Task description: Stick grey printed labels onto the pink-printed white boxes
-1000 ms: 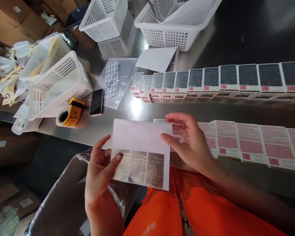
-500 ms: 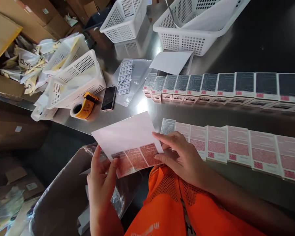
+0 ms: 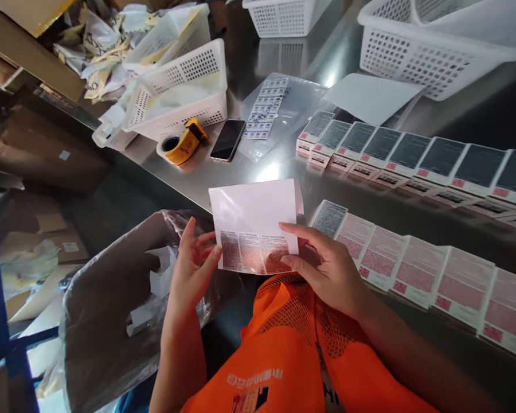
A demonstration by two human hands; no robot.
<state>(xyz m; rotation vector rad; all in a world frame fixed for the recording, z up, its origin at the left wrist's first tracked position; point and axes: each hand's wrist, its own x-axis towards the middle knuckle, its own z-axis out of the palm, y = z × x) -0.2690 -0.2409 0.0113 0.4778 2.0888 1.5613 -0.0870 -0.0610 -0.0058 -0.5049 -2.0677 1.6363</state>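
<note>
The label sheet [image 3: 253,226], tilted half a second ago, now sits level before the orange vest [image 3: 292,350], long axis crosswise. The left hand [image 3: 193,272] pinches its lower left corner; the right hand [image 3: 327,269] grips the lower right, nearer the box row [image 3: 417,269].

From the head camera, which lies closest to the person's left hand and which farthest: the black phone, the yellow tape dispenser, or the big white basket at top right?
From the left hand:
1. Black phone, lying flat on the metal table, straight beyond the hand.
2. Yellow tape dispenser, just left of the phone; these two are nearly too close to call.
3. Big white perforated basket, far corner, top right.
</note>
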